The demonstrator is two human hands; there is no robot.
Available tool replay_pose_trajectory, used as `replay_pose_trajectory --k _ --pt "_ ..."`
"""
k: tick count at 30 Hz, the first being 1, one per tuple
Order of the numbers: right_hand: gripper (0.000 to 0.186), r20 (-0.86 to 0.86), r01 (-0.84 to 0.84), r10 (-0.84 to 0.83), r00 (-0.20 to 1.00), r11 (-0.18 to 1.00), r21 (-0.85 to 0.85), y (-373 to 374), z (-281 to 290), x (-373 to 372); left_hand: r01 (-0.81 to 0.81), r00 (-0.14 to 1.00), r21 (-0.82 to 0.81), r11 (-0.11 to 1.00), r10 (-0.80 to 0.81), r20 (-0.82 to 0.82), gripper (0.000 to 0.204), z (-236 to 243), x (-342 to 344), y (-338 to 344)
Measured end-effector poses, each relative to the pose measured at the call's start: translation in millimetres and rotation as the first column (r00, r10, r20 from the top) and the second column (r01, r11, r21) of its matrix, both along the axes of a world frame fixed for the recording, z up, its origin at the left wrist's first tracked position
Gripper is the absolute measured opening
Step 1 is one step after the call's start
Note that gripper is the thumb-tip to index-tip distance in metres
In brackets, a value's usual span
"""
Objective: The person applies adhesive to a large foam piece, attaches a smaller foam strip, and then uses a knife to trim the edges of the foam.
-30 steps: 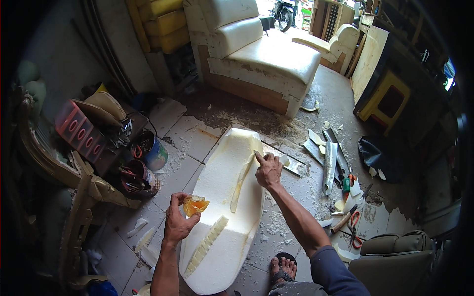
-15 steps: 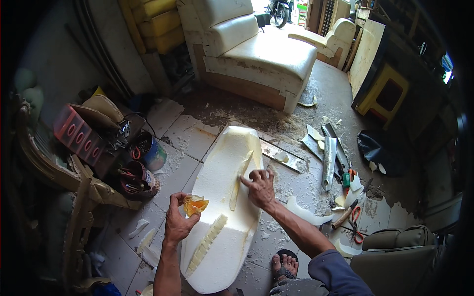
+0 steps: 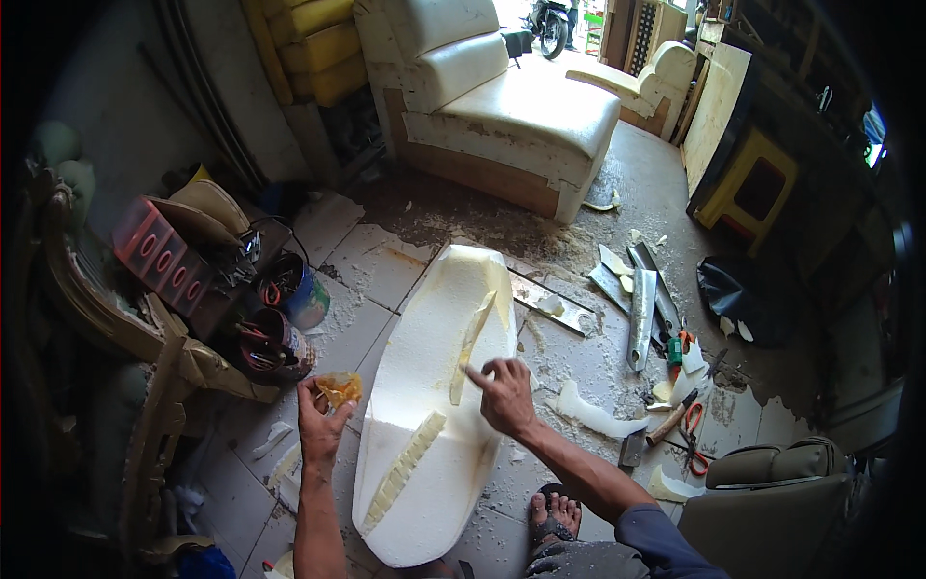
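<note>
A long white foam seat pad (image 3: pixel 410 328) lies lengthwise before me, with a dip across its middle. Two pale yellow foam strips rest on it: a slim one (image 3: pixel 474 338) on the far half and a notched one (image 3: pixel 403 471) on the near half. My left hand (image 3: pixel 321 429), beside the pad's left edge, grips a small crumpled clear holder (image 3: pixel 340 388) with amber, glue-like stuff in it. Over the pad's right side, my right hand (image 3: pixel 508 398) stretches its index finger to the lower end of the slim strip, the other fingers loosely bent and apart.
Tool-filled buckets (image 3: pixel 275 343) and a carved wooden frame (image 3: pixel 174 357) stand at left. On the right lie metal strips (image 3: pixel 641 318), orange-handled scissors (image 3: pixel 694 439), a hammer (image 3: pixel 670 420) and foam scraps (image 3: pixel 593 415). A cream sofa seat (image 3: pixel 521 106) stands at the back.
My left hand has drawn the amber holder left, off the pad and past its edge. My right hand has shifted slightly nearer along the slim strip, toward its lower end.
</note>
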State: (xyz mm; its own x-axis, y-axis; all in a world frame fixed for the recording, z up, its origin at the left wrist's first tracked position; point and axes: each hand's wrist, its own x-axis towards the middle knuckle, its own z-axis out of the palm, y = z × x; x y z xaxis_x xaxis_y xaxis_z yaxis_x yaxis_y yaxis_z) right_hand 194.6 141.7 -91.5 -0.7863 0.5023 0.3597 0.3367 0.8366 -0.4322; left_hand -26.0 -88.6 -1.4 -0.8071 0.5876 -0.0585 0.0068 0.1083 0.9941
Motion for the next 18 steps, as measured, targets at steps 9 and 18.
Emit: replay_pose_trajectory --k 9,18 --pt "0.049 0.351 -0.076 -0.034 0.936 0.953 0.295 50 3 -27 -0.082 0.988 0.000 0.997 0.082 0.134 0.060 -7 2 -18" --pt "0.052 0.237 0.133 -0.172 0.956 0.976 0.173 51 3 -37 -0.060 0.985 0.021 0.998 0.056 0.163 0.062 -14 5 -16"
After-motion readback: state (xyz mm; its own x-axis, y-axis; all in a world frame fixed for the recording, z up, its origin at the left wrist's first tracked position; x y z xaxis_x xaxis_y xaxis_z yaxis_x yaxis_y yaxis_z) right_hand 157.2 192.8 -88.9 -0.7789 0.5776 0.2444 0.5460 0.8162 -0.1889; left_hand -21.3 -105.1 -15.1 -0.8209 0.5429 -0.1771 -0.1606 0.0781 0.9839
